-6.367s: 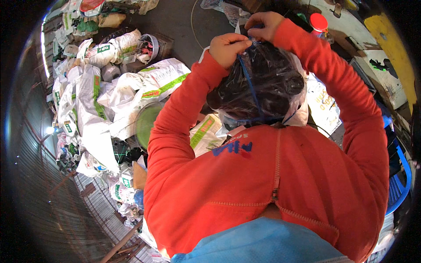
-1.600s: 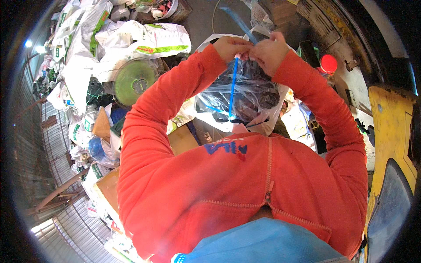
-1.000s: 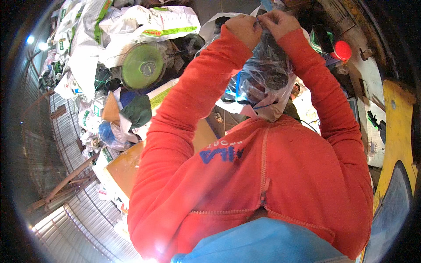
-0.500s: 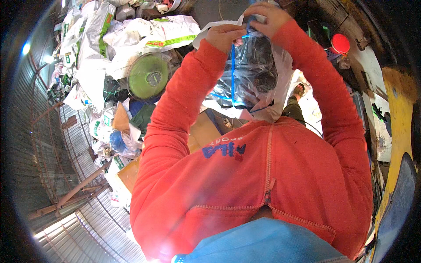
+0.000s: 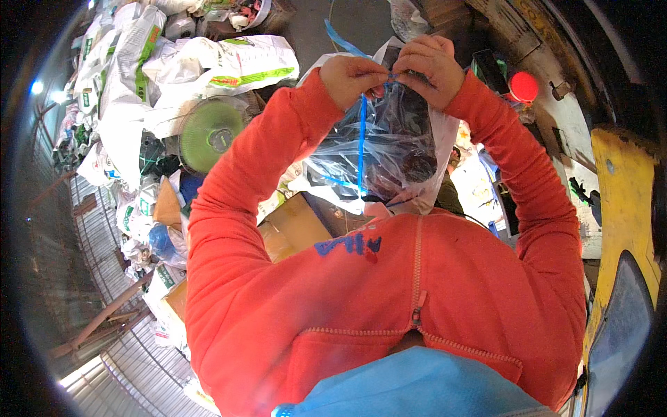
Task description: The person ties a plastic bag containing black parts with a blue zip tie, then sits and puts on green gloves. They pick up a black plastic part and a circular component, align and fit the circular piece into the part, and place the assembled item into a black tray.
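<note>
In front of my chest is a bundle (image 5: 399,135) of dark things wrapped in clear plastic, with white sacking around its edges. A flat blue plastic strap (image 5: 363,142) runs down over it, and a loose blue end sticks up beyond my hands. At the bundle's far edge, my left hand (image 5: 353,80) pinches the strap with thumb and fingertips. Close beside it, my right hand (image 5: 431,71) is closed on the strap too, its fingers bent. The two sets of fingertips almost meet. What lies right between them is too small to make out.
Stuffed white sacks (image 5: 229,62) pile up on the left, with a green round fan (image 5: 210,135) before them. A cardboard box (image 5: 295,226) lies near my left elbow. On the right are a red round lid (image 5: 523,87) and a yellow panel (image 5: 622,208).
My hands have come down and closer together at the strap. A loose blue strap end now shows beyond them, at upper left. The view has shifted slightly.
</note>
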### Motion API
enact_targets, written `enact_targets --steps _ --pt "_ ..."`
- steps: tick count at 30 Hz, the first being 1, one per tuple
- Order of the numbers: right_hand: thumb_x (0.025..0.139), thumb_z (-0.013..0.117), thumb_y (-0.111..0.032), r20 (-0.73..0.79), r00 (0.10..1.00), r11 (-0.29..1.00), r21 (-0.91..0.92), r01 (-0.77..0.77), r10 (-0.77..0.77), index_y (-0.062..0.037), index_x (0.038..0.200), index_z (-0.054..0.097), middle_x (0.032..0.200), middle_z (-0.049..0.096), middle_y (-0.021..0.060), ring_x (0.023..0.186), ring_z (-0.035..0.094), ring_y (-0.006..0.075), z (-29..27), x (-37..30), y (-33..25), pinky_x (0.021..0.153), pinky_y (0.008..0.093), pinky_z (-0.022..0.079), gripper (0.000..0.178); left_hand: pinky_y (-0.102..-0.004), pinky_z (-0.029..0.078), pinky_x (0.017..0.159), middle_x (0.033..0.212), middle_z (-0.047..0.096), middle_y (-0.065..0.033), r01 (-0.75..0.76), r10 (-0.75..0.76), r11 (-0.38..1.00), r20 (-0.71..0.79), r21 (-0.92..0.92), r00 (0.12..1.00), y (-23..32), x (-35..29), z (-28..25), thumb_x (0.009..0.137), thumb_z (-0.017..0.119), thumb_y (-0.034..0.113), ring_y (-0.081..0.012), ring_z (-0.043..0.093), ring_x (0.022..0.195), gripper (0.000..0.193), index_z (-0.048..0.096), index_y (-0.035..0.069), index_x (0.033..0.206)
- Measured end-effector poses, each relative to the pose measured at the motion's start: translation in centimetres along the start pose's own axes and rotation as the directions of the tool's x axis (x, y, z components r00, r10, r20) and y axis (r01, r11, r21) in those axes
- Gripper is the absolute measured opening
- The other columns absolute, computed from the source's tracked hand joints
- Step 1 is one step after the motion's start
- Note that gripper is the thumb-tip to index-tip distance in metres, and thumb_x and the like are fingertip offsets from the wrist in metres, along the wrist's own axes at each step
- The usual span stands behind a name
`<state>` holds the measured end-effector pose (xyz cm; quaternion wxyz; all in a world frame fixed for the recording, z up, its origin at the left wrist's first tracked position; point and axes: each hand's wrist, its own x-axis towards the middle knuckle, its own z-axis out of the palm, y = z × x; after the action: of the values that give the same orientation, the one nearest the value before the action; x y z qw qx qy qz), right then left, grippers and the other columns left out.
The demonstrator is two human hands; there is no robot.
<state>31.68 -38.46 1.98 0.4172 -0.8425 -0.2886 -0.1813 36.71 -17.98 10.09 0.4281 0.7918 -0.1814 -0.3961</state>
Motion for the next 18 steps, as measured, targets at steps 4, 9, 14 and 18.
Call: enact_targets --steps 4,9,14,18 --pt "0.08 0.059 -0.017 0.193 0.981 0.988 0.142 -0.055 0.027 -0.0112 0.085 0.058 0.086 0.052 0.0027 0.091 0.049 0.0217 -1.1 1.3 0.2 0.087 0.0388 0.029 0.007 -0.0267 0.05 0.065 0.077 0.066 -0.0086 -0.174 0.176 0.923 0.026 0.344 0.984 0.4 0.2 -0.8 0.087 0.059 0.016 -0.0133 0.062 0.069 0.022 0.065 -0.001 0.097" --pt "0.079 0.06 -0.016 0.312 0.95 0.998 -0.065 -0.003 0.023 -0.0116 0.085 0.057 0.088 0.051 0.0033 0.092 0.048 0.0238 -2.2 -0.9 0.2 0.087 0.0398 0.029 0.008 -0.0245 0.048 0.058 0.067 0.064 -0.0066 -0.055 0.067 0.901 -0.012 0.43 0.998 -1.4 0.9 -2.7 0.086 0.06 0.013 -0.0115 0.06 0.062 0.016 0.067 -0.001 0.091" --pt "0.074 0.062 -0.018 0.126 0.987 0.992 -0.093 -0.085 0.096 -0.014 0.085 0.061 0.092 0.052 0.0021 0.096 0.048 0.0228 -1.5 -2.6 -0.5 0.087 0.0455 0.029 0.012 -0.0263 0.047 0.057 0.094 0.063 -0.0104 -0.261 0.246 0.931 0.089 0.254 0.965 -1.8 1.0 -3.7 0.09 0.055 0.023 -0.0139 0.056 0.058 0.023 0.061 0.001 0.087" --pt "0.081 0.061 -0.019 0.148 0.932 0.802 0.476 -0.361 0.331 -0.0054 0.085 0.061 0.089 0.055 0.0055 0.091 0.052 0.0239 -0.5 -1.5 -1.0 0.083 0.0359 0.038 0.014 -0.0207 0.04 0.048 0.111 0.058 -0.0089 -0.346 0.461 0.867 0.314 -0.359 0.83 -1.3 1.2 -4.2 0.094 0.047 0.014 -0.0077 0.051 0.053 0.013 0.053 0.003 0.092"
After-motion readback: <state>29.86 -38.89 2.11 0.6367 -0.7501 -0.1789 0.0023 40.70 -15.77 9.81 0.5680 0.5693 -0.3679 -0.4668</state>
